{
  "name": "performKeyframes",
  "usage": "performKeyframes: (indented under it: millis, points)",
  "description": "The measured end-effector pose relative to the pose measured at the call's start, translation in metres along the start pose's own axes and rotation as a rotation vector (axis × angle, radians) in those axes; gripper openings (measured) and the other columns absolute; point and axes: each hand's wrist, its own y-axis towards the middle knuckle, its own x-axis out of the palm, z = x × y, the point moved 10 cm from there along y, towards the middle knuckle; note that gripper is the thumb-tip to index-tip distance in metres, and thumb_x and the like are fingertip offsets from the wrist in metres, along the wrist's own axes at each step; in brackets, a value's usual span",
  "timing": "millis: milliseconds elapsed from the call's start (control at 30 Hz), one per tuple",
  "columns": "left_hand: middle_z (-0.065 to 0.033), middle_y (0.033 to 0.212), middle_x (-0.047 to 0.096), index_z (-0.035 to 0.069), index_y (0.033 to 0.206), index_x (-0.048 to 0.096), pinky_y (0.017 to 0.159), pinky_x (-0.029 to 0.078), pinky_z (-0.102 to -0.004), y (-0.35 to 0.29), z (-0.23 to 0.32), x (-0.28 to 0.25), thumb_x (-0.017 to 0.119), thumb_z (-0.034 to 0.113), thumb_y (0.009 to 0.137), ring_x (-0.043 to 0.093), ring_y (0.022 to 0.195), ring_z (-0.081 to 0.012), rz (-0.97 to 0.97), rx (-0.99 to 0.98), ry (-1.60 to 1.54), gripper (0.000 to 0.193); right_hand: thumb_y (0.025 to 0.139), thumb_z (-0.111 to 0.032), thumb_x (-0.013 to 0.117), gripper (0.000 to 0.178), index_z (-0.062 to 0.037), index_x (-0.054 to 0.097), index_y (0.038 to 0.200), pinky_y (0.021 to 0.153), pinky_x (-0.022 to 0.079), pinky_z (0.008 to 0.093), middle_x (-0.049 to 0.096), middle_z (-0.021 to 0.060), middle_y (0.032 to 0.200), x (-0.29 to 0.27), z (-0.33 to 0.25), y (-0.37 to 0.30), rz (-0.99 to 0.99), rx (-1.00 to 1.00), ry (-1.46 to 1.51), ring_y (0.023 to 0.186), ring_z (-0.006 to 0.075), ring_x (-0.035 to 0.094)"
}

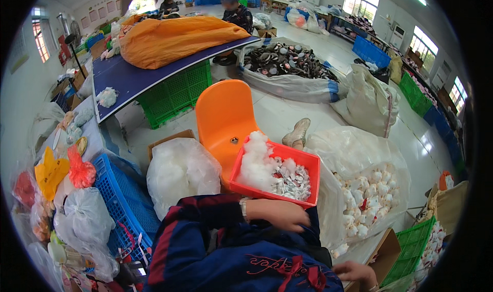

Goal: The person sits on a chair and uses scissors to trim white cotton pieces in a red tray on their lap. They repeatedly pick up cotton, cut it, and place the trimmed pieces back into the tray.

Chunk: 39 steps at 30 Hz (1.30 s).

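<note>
My left hand (281,214), with a watch on its wrist, is in front of my body, just below the near edge of a red plastic bin (236,181). Its fingers point down and are partly hidden. White fluffy stuffing (257,163) fills the bin's left part, and a pile of small silvery pieces (294,181) lies to the right. Low at the right, my right hand (355,272) is beside a cardboard box (386,253); its fingers show too unclearly to read their grip. An orange plastic chair (226,104) stands behind the bin, which appears to rest partly on its seat.
Right of the bin, a large clear bag (359,143) holds many small white plush pieces (367,199). A bag of white stuffing (182,171) and a blue crate (123,199) stand left. Ahead are a blue table (110,74) with an orange sack (174,40) and two people.
</note>
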Motion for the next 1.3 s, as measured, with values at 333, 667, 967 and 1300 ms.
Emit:
performKeyframes:
  millis: [333,667,967,1300]
  points:
    - [-0.0202,0.090,0.068,-0.001,0.089,0.067,0.074,0.054,-0.0468,0.093,0.267,0.072,0.063,0.021,0.087,0.068,0.087,-0.0392,-0.126,0.972,-0.223,0.023,0.096,-0.023,0.072,0.025,-0.0003,0.070,0.106,0.079,0.051,0.0267,0.069,0.0003,0.091,-0.101,-0.102,0.109,0.250,-0.149,-0.176,0.086,0.0099,0.061]
    - [-0.0212,0.087,0.069,-0.002,0.092,0.068,0.073,0.056,-0.0495,0.079,0.087,0.023,0.060,0.022,0.085,0.068,0.085,-0.0418,-0.148,0.262,-0.142,0.027,0.094,-0.007,0.060,0.014,-0.0011,0.067,0.103,0.077,0.050,0.0257,0.065,0.0005,0.090,-0.151,-0.101,0.152,0.255,-0.239,-0.086,0.084,0.0092,0.059]
    - [-0.0178,0.102,0.069,0.001,0.112,0.067,0.083,0.054,-0.0406,-0.018,-0.144,-0.015,0.064,0.017,0.095,0.068,0.093,-0.0338,0.204,-0.441,-0.209,0.024,0.084,-0.007,0.055,0.013,0.0008,0.065,0.086,0.070,0.050,0.0348,0.066,0.0111,0.078,-0.202,-0.133,0.196,0.562,-0.450,-0.300,0.075,0.0242,0.063]
    - [-0.0187,0.095,0.069,0.002,0.105,0.070,0.081,0.053,-0.0445,-0.046,-0.214,0.004,0.064,0.023,0.092,0.067,0.091,-0.0361,0.252,-0.694,-0.070,0.025,0.084,-0.024,0.070,0.030,-0.0066,0.065,0.107,0.080,0.056,0.0477,0.070,0.0207,0.094,-0.179,-0.116,0.371,0.534,-0.029,-0.831,0.091,0.0363,0.070]
